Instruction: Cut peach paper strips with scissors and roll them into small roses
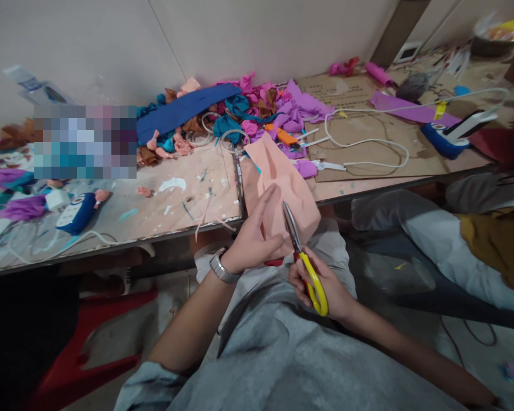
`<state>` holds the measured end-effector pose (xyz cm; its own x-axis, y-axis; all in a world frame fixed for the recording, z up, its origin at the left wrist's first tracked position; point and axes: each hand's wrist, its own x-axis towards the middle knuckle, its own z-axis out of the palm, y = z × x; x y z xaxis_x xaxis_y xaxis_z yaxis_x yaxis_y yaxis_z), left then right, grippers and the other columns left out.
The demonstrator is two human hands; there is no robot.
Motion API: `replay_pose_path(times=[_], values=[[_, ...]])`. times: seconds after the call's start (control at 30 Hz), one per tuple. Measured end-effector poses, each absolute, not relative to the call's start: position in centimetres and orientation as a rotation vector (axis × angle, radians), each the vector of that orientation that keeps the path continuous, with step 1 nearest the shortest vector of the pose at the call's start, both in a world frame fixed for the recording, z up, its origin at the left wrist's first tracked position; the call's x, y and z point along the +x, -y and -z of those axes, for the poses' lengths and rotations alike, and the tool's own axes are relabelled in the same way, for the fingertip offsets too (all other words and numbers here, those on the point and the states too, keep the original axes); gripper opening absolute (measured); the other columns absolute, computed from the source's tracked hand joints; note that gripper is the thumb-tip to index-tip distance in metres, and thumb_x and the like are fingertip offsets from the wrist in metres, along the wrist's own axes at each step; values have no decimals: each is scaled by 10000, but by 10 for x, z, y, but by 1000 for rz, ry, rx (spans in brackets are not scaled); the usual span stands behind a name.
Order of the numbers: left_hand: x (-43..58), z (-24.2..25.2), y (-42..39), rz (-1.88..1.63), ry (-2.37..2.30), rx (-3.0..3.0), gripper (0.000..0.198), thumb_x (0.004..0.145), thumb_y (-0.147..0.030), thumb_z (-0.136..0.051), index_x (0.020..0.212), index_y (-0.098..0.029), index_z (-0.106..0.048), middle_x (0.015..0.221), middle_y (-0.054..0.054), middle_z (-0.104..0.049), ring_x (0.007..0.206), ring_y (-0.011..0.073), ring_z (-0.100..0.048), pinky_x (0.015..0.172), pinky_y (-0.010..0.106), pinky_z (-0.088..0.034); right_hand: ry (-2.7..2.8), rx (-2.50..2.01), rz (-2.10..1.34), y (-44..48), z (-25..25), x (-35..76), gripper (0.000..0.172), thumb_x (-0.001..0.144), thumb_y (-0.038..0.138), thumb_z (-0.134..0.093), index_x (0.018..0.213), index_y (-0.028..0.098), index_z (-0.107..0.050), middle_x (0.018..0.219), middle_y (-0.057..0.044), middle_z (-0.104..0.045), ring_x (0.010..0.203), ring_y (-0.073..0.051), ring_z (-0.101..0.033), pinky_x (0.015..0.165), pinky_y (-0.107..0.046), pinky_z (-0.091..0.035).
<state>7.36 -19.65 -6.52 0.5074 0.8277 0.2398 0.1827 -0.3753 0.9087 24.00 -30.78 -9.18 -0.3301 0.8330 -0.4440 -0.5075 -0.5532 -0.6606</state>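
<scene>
A piece of peach fabric (282, 177) is held up in front of the body, just past the near edge of the surface (175, 211), so that its upper part is seen over the board and its lower part hangs over the lap. It is pinched by the left hand (257, 240), whose grip is pressed together on the cloth at its lower left side, with the thumb on the front face and the fingers seemingly behind it. The right hand (321, 285) is closed around the yellow handles of the scissors (303, 264), and this grip does not touch the cloth itself. From the right hand the fabric lies ahead and a little to the left, and the blades point that way, their tips resting against the cloth beside the left thumb. The blades are seen nearly together (whether cloth lies between them cannot be told). The long axis of the fabric runs from the surface towards the body, roughly in line with the scissors. The left hand is therefore the nearer one. A wristwatch (223, 267) is worn on the left wrist. Farther back, a heap of coloured scraps (257, 111) and a white cable (368, 154) are seen on the surface.
</scene>
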Motion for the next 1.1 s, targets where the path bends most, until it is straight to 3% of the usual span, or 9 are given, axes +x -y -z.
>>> replay_pose_path(times=[0.17, 0.37, 0.6, 0.93, 1.1], values=[[76, 66, 198, -1004, -923, 1823, 694, 928, -374, -650, 1545, -206, -380, 1641, 142, -340, 1532, 293, -311, 1279, 474, -214, 553, -953, -1980, 310, 91, 241, 483, 836, 550, -738, 1130, 274, -472, 615, 107, -477, 380, -59, -398, 343, -159, -287], [78, 67, 198, -1027, -921, 1808, 596, 970, -360, -588, 1520, -203, -422, 1614, 127, -395, 1516, 273, -343, 1272, 467, -234, 537, -875, -2065, 314, 102, 246, 440, 864, 567, -701, 1103, 271, -480, 704, 67, -506, 442, -64, -435, 390, -162, -265], [73, 55, 201, -896, -795, 1750, 610, 980, -388, -567, 1549, -259, -388, 1653, 84, -331, 1539, 273, -289, 1289, 469, -183, 497, -761, -2175, 321, 103, 249, 431, 849, 577, -717, 974, 228, -498, 756, 40, -478, 531, -64, -423, 463, -171, -307], [78, 62, 200, -887, -671, 1505, 723, 941, -490, -572, 1582, -288, -306, 1690, 40, -245, 1564, 298, -221, 1285, 498, -209, 458, -745, -2163, 325, 108, 250, 413, 849, 537, -729, 1067, 247, -532, 776, 23, -499, 541, -86, -408, 478, -198, -317], [81, 63, 205, -889, -703, 1535, 771, 927, -580, -557, 1591, -299, -284, 1644, 63, -340, 1539, 313, -280, 1273, 503, -246, 454, -784, -2156, 322, 106, 251, 413, 832, 544, -748, 990, 229, -531, 766, 24, -495, 545, -80, -405, 476, -192, -297]])
